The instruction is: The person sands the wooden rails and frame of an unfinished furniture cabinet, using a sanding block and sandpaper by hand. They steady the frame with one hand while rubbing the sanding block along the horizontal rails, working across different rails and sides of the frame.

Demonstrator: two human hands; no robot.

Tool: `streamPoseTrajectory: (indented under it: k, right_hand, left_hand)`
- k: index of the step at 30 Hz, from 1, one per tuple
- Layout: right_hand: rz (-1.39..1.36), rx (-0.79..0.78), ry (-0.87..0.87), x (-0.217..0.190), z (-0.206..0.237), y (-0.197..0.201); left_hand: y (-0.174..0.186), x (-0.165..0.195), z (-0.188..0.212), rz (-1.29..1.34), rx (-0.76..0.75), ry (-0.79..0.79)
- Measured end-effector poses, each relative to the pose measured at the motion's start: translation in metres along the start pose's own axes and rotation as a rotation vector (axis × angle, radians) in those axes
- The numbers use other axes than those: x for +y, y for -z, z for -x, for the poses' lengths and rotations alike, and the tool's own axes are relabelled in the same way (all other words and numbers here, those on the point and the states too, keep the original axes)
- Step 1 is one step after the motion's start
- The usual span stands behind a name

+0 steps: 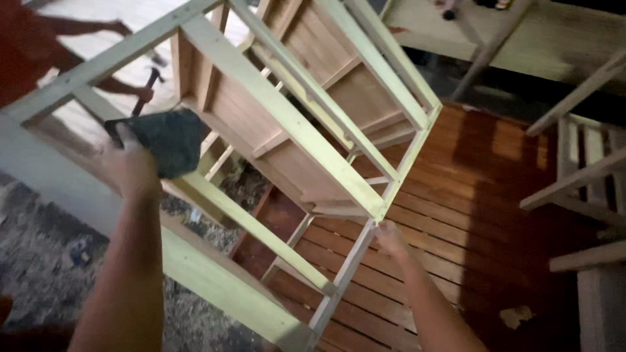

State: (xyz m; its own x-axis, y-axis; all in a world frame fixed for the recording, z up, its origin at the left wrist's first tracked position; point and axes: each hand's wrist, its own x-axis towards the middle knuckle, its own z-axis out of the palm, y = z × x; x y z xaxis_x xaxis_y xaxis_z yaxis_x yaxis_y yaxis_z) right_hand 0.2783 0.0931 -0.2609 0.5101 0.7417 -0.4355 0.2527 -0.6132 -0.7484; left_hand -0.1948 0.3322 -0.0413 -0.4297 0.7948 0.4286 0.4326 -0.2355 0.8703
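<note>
Head view, pale wooden frame (293, 124) over red slatted floor (456, 215), stools (580, 182) right, another person's hammer (147, 88) behind.

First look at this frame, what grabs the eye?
The pale wooden frame, a slatted furniture piece tipped on its side, fills the centre above reddish floor planks. The left hand holds a dark grey cloth-like wad against a rail at left, while the right hand touches the frame's lower corner. At top left, another person's hand holds a hammer.
</note>
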Motion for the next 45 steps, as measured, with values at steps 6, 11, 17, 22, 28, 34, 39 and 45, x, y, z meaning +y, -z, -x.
streamPoseTrajectory:
  k: [6,11,17,22,28,34,39,45]
  right_hand:
    - [-0.237,0.058,-0.073,-0.013,-0.036,-0.001]
    - [-0.416,-0.085,-0.011,-0.015,-0.071,0.016]
    - [-0.875,-0.132,-0.116,-0.027,-0.111,0.017]
    - [-1.102,-0.141,-0.195,-0.038,-0.128,0.002]
    - [-1.160,-0.179,-0.237,-0.040,-0.137,0.012]
    - [-1.014,-0.192,-0.329,-0.042,-0.136,0.016]
    - [-1.017,-0.241,-0.255,-0.041,-0.130,0.022]
    - [-1.042,-0.227,-0.325,-0.043,-0.126,0.031]
  left_hand:
    - [-0.030,-0.037,-0.024,0.744,0.196,0.524]
    - [-0.054,-0.048,-0.025,1.118,-0.163,0.509]
    - [-0.075,-0.062,-0.035,1.159,-0.188,0.494]
    - [-0.081,-0.071,-0.045,1.118,-0.136,0.515]
    - [-0.080,-0.058,-0.040,1.118,-0.192,0.445]
    - [-0.079,-0.046,-0.034,0.944,-0.052,0.377]
    - [-0.080,-0.039,-0.036,0.973,-0.031,0.594]
    - [-0.084,-0.030,-0.031,0.925,0.020,0.412]
